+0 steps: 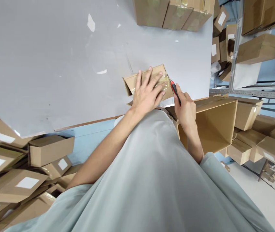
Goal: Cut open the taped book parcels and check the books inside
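A small taped cardboard box (pixel 130 83) lies near the front edge of the grey table (pixel 55 64). My left hand (pixel 147 93) lies flat on top of the box with its fingers spread, pressing it down. My right hand (pixel 186 109) is closed round a red and black box cutter (pixel 175 90), whose blade tip touches the box's taped right end.
A large open empty carton (pixel 215 125) stands on the floor right of me. Several taped boxes (pixel 173 13) sit at the table's far edge. Labelled boxes are piled at lower left (pixel 18 167), and more fill the metal shelving at right (pixel 260 48). Paper scraps dot the table.
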Demonstrator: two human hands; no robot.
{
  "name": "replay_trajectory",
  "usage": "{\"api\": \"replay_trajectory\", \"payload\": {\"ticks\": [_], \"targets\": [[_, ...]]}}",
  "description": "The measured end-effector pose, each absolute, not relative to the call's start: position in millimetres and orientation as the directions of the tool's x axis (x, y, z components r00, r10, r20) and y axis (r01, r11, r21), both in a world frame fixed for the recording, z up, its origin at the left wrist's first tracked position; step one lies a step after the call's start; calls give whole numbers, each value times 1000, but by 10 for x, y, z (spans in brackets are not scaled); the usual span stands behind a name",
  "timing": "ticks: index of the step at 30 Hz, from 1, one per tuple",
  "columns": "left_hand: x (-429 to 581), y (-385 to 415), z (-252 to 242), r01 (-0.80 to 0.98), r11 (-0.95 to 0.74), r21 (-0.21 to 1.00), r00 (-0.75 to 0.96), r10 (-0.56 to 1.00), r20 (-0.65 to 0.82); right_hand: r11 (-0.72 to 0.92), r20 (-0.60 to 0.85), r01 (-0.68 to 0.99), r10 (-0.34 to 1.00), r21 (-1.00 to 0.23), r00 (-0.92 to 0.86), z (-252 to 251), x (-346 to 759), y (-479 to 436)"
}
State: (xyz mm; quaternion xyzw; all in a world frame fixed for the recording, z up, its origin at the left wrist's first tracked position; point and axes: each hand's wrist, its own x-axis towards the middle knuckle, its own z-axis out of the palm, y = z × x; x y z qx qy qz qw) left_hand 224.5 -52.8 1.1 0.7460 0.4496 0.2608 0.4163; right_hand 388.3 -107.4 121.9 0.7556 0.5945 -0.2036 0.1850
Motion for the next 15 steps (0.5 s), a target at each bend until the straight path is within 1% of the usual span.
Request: {"api": "replay_trajectory", "payload": {"ticks": [3,7,11,15], "targets": [[2238,-528,13,463,-260,847,478,878,8,-206,-553,972,799,114,234,1237,3805,-1050],[2234,-563,-1,479,-303,824,528,849,6,-211,-550,953,780,216,297,1214,3673,-1019],[2252,-634,-30,499,-324,804,530,848,13,-212,-561,943,763,255,323,1260,3587,-1037],[2276,-691,-27,501,-329,801,537,844,11,-240,-563,932,746,272,356,1417,3524,-1124]]}}
